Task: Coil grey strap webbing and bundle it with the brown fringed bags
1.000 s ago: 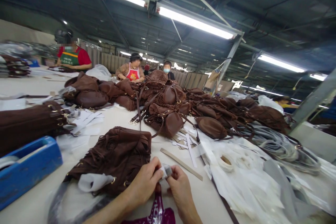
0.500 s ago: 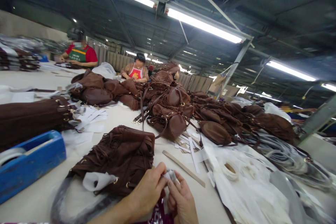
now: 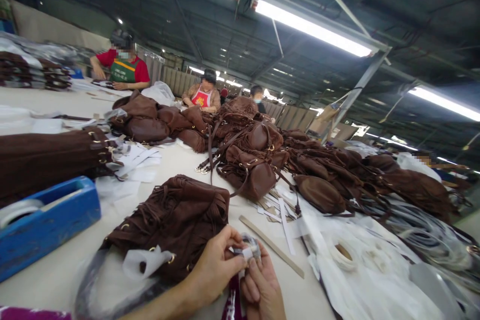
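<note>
My left hand (image 3: 215, 262) and my right hand (image 3: 264, 282) come together at the front middle, fingers closed. Between their fingertips is a small wrapped piece (image 3: 250, 246), with clear film and a white patch; its kind cannot be made out. Just left of my hands lies a brown fringed handbag (image 3: 176, 220) with gold eyelets. White tissue (image 3: 144, 261) is wrapped round part of it near an eyelet, and its grey-wrapped handle (image 3: 88, 280) curves toward me. Partly hidden by my hands, a purple printed cloth (image 3: 233, 300) shows below them.
A blue tape dispenser (image 3: 52, 225) stands at the left beside another brown bag (image 3: 48, 162). Many brown bags (image 3: 247, 175) are heaped behind. A flat strip (image 3: 272, 245), a white roll (image 3: 342, 255) and white sheets (image 3: 360, 290) lie right. Co-workers (image 3: 127, 67) sit across the table.
The view has shifted slightly, so the table and bags appear further right. The small wrapped piece has turned between my fingers and shows more of its clear, rounded side.
</note>
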### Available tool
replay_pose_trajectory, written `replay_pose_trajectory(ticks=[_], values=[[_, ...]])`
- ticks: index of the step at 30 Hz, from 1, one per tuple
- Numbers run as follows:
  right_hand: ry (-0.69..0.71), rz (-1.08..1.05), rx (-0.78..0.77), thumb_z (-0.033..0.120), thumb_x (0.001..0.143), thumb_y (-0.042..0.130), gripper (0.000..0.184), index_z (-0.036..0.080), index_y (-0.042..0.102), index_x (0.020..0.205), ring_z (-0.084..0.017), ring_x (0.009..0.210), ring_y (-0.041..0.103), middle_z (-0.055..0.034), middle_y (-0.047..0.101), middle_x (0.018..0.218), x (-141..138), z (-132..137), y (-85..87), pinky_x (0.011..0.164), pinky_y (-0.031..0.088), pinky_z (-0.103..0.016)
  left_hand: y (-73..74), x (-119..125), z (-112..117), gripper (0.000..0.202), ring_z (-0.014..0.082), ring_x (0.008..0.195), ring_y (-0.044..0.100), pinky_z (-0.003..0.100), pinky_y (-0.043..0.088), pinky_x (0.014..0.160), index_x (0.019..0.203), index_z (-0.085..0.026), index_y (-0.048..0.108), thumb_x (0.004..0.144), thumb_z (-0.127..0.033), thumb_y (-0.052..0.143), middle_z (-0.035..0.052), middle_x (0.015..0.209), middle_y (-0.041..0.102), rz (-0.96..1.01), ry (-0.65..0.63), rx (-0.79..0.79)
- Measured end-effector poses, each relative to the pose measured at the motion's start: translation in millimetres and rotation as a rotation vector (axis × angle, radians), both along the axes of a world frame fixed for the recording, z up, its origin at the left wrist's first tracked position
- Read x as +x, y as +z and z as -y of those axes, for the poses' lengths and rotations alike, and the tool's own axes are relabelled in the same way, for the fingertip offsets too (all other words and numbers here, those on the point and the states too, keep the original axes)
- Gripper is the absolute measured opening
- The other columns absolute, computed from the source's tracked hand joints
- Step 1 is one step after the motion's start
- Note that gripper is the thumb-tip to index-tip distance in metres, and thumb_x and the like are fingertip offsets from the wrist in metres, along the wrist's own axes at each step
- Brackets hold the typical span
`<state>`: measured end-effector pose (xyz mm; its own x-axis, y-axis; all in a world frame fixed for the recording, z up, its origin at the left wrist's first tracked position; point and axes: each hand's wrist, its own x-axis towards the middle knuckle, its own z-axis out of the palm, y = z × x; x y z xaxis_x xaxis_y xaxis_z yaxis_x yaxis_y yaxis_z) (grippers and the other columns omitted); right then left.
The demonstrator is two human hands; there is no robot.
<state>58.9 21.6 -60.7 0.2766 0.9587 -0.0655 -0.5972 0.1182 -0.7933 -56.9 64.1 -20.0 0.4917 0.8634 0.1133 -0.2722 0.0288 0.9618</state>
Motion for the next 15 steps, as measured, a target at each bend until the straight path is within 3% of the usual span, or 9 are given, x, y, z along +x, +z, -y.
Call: replay_pose_trajectory(ticks=[7,11,15], values=[[-0.006,-0.071,0.017,0.035,0.067,0.083,0.053,0.031,0.054,0.112,0.006,0.032,0.019,0.0097,0.056,0.076,2,4,0.7,0.033,0.022,-0.01,9.2,-1,4,0.019,0.0155,0.076,0.057,0.025,0.042,0.068,0.095,-0.016,0.058,0.076,-0.017,0.057,0.0027,0.088,0.062,-0.065,-0.008,0.056],[-0.015,-0.084,0.025,0.033,0.067,0.083,0.053,0.031,0.054,0.112,0.006,0.032,0.02,0.0085,0.059,0.079,1,4,4.5,0.034,0.021,-0.009,16.4,-5,1,0.02,0.0169,0.076,0.056,0.026,0.042,0.07,0.09,-0.014,0.06,0.077,-0.028,0.055,0.005,0.086,0.063,-0.04,-0.029,0.027],[-0.028,-0.068,0.028,0.032,0.068,0.083,0.054,0.029,0.053,0.112,0.006,0.032,0.024,0.007,0.061,0.081,-1,4,5.0,0.034,0.021,-0.01,16.0,-1,-1,0.022,0.0161,0.074,0.054,0.026,0.04,0.069,0.082,-0.014,0.06,0.078,-0.035,0.056,0.0034,0.079,0.061,-0.037,0.04,-0.011]])
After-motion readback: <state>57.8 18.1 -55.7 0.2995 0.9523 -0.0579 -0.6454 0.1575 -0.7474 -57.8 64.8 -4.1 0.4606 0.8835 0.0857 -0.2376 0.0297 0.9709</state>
